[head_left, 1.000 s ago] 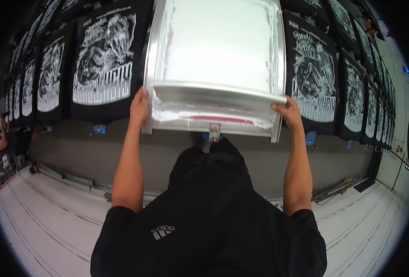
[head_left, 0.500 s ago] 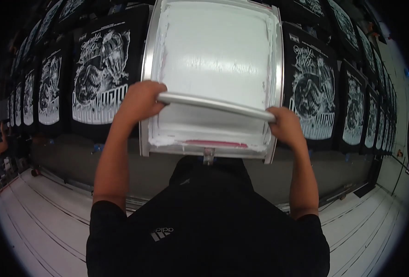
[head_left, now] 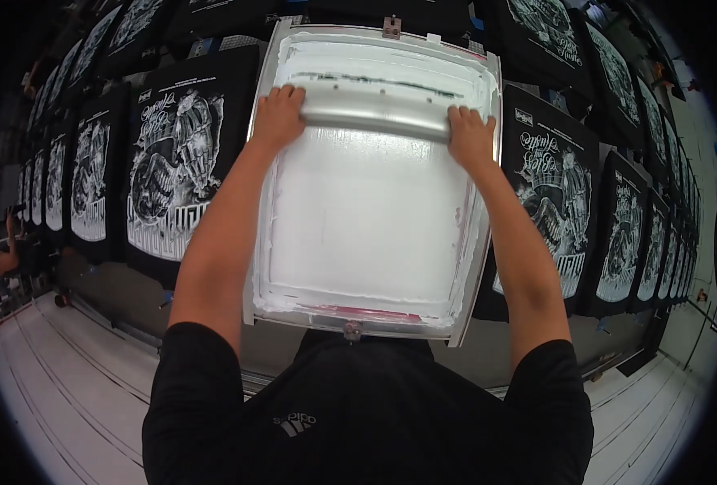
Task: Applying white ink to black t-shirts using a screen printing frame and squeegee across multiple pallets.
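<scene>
A wide silver squeegee lies across the upper part of a screen-printing frame. My left hand is closed round its left end and my right hand round its right end, so both arms reach forward over the frame. White ink coats the mesh below the squeegee, and thick white smears run along the inner edges. A dark uneven line of bare mesh shows just beyond the squeegee. Whatever lies under the screen is hidden.
Black shirts with white prints stand in rows on both sides, one at my left and one at my right. Metal clamps sit at the frame's far edge and near edge. Another person stands far left.
Both hands have pushed the squeegee away from me, from the near part of the screen to its far part. My view has shifted, showing the frame's far edge and clamp.
</scene>
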The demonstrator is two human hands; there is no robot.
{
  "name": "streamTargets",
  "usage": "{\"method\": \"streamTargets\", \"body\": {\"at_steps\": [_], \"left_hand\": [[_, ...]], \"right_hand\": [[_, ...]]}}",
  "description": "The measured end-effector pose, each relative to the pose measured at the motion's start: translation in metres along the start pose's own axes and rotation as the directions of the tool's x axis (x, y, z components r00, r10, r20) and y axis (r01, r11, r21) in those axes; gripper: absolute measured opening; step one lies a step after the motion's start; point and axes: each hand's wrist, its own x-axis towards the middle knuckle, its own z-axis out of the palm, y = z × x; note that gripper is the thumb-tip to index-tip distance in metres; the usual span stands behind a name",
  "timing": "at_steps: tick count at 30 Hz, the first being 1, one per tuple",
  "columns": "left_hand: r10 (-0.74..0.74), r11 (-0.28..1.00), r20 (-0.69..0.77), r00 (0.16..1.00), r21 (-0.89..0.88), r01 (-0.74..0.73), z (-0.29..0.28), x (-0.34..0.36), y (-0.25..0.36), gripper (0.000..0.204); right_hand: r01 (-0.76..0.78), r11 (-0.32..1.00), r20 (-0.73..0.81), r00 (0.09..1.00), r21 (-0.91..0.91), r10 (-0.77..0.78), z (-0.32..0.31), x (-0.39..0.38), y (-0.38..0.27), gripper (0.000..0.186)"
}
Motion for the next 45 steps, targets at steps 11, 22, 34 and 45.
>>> {"method": "streamTargets", "body": {"at_steps": [11,22,34,45], "left_hand": [[0.123,0.953,0.204,0.971,-0.298,-0.058,-0.171,-0.261,0.072,0.033],[0.063,0.935,0.249,0.967,-0.355,0.030,-0.144,-0.337,0.092,0.036],[0.028,0.957,0.067,0.997,-0.291,-0.008,-0.060,-0.086,0.016,0.044],[0.118,0.985,0.095,0.988,-0.140,-0.104,-0.039,0.134,-0.050,0.038]], "right_hand": [[0.068,0.891,0.167,0.973,0.448,-0.158,-0.152,-0.270,-0.070,0.034],[-0.124,0.935,0.540,0.838,0.333,-0.081,-0.134,-0.320,-0.097,0.044],[-0.047,0.978,0.103,0.994,0.204,0.026,-0.063,-0.095,-0.019,0.030],[0.072,0.991,0.269,0.958,0.116,-0.101,-0.049,0.133,0.075,0.045]]}}
